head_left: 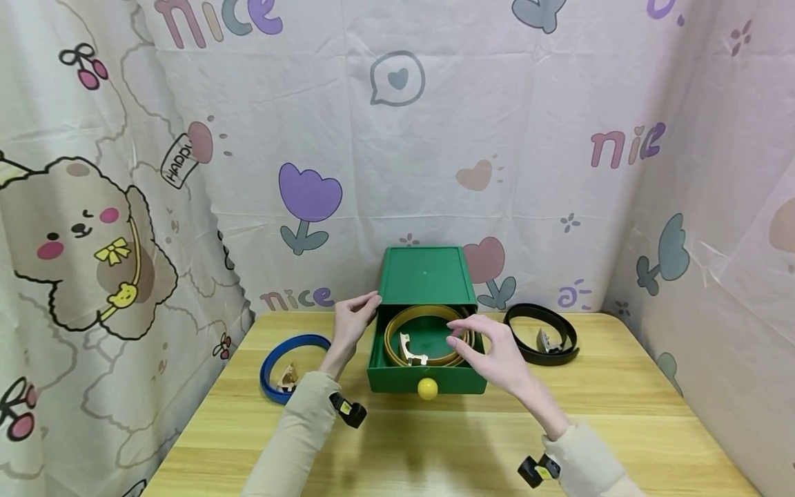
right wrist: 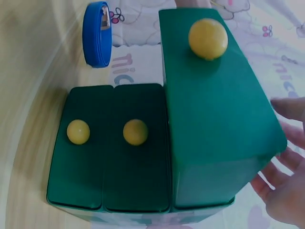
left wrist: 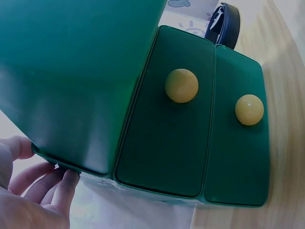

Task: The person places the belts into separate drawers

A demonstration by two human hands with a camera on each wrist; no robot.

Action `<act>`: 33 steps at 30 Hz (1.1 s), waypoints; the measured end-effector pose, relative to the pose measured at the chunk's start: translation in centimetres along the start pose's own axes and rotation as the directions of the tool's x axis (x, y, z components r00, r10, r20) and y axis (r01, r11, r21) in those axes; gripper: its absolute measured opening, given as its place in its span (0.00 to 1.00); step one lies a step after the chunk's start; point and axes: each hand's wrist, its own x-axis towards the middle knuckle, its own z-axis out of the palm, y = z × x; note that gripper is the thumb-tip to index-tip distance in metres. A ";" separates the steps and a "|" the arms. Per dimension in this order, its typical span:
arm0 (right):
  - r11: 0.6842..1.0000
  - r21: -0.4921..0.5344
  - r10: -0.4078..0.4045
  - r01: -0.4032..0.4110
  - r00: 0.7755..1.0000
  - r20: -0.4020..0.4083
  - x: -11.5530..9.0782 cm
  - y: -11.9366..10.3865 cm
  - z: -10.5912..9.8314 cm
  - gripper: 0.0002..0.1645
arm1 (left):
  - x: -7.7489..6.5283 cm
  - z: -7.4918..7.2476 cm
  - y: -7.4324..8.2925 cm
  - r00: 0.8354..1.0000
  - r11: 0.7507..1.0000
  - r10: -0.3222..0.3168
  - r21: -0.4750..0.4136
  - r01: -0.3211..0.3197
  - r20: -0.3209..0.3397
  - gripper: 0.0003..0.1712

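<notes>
A green drawer cabinet (head_left: pixel 425 273) stands with its top drawer (head_left: pixel 397 378) pulled out, a yellow knob on the front. Inside lies a coiled tan belt (head_left: pixel 406 316) with a silver buckle (head_left: pixel 406 351). My left hand (head_left: pixel 352 323) grips the cabinet's upper left edge; the left wrist view shows the thumb and curled fingers (left wrist: pixel 64 188) at that edge. Over the right side of the drawer is my right hand (head_left: pixel 497 352), thumb and forefinger parted close to the belt. Its fingers (right wrist: pixel 288 157) appear spread beside the drawer's side in the right wrist view.
A coiled blue belt (head_left: pixel 268 366) with a gold buckle lies left of the cabinet, a coiled black belt (head_left: pixel 555 357) to its right. Two closed drawers with yellow knobs (left wrist: pixel 249 109) sit below the pulled-out one. A patterned cloth (head_left: pixel 397 152) hangs behind the wooden table (head_left: pixel 590 400).
</notes>
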 end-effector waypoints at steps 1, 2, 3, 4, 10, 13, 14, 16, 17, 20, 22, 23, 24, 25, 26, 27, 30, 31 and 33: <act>0.999 -0.005 -0.035 0.035 0.999 -0.028 -0.1 -0.1 0.1 0.14 | 0.0 0.0 0.0 1.000 1.000 0.000 0.000 0.000 0.000 0.20; 0.998 -0.016 -0.068 0.068 0.996 -0.057 -0.2 -0.2 0.3 0.15 | 0.0 0.0 0.0 1.000 1.000 0.001 0.001 -0.001 -0.001 0.20; 0.995 -0.031 -0.102 0.100 0.991 -0.084 -0.3 -0.3 0.4 0.16 | 0.0 0.0 0.0 1.000 1.000 0.002 0.002 -0.002 -0.001 0.19; 0.992 -0.043 -0.123 0.119 0.987 -0.103 -0.4 -0.5 0.6 0.16 | 0.0 0.0 0.0 1.000 1.000 0.003 0.004 -0.003 0.000 0.19; 0.981 -0.072 -0.189 0.179 0.968 -0.165 -1.2 -1.4 1.2 0.10 | 0.0 0.1 0.1 1.000 1.000 0.002 0.009 -0.002 -0.005 0.19; 0.964 -0.094 -0.262 0.248 0.944 -0.199 -1.4 -1.5 1.6 0.05 | 0.0 0.1 0.1 1.000 1.000 0.001 0.010 -0.001 -0.005 0.19; 0.958 -0.097 -0.284 0.270 0.936 -0.206 -1.5 -1.6 1.7 0.04 | 0.0 0.1 0.1 1.000 1.000 0.002 0.011 -0.002 -0.005 0.19; 0.945 -0.102 -0.326 0.311 0.920 -0.216 -1.6 -1.6 1.9 0.06 | 0.0 0.1 0.0 1.000 1.000 0.002 0.009 -0.002 -0.004 0.19; 0.939 -0.101 -0.343 0.329 0.913 -0.219 -1.6 -1.7 2.0 0.07 | 0.0 0.1 0.0 1.000 1.000 0.003 0.009 -0.003 -0.004 0.19; 0.925 -0.095 -0.379 0.367 0.900 -0.215 -1.7 -1.9 2.2 0.08 | -0.1 0.1 0.1 1.000 1.000 0.002 0.008 -0.002 -0.006 0.19; 0.921 -0.092 -0.390 0.378 0.896 -0.211 -1.8 -2.1 2.3 0.09 | -0.2 0.1 0.1 1.000 1.000 -0.003 0.009 0.003 -0.008 0.19; 0.920 -0.092 -0.391 0.380 0.896 -0.211 -1.9 -2.1 2.4 0.09 | -0.2 0.1 0.1 1.000 1.000 -0.005 0.009 0.005 -0.009 0.19; 0.921 -0.090 -0.389 0.378 0.897 -0.210 -2.0 -2.2 2.4 0.09 | -0.2 0.1 0.1 1.000 1.000 -0.007 0.009 0.007 -0.010 0.19; 0.923 -0.086 -0.385 0.376 0.899 -0.209 -2.0 -2.2 2.5 0.09 | -0.2 0.1 0.1 1.000 1.000 -0.008 0.009 0.009 -0.010 0.19; 0.924 -0.080 -0.383 0.374 0.900 -0.208 -2.1 -2.2 2.5 0.09 | -0.2 0.1 0.1 1.000 1.000 -0.010 0.009 0.010 -0.010 0.19; 0.926 -0.070 -0.377 0.371 0.903 -0.205 -2.2 -2.2 2.6 0.08 | -0.2 0.1 0.1 1.000 1.000 -0.010 0.008 0.010 -0.010 0.19; 0.927 -0.049 -0.374 0.371 0.907 -0.192 -2.6 -2.1 3.0 0.08 | -0.2 0.1 0.1 1.000 1.000 -0.009 0.005 0.009 -0.009 0.19; 0.926 -0.043 -0.376 0.375 0.908 -0.185 -2.7 -2.1 3.2 0.08 | -0.2 0.1 0.1 1.000 1.000 -0.010 0.005 0.010 -0.010 0.19; 0.924 -0.038 -0.382 0.381 0.907 -0.176 -3.0 -2.0 3.5 0.09 | -0.2 0.1 0.1 1.000 1.000 -0.010 0.004 0.010 -0.011 0.19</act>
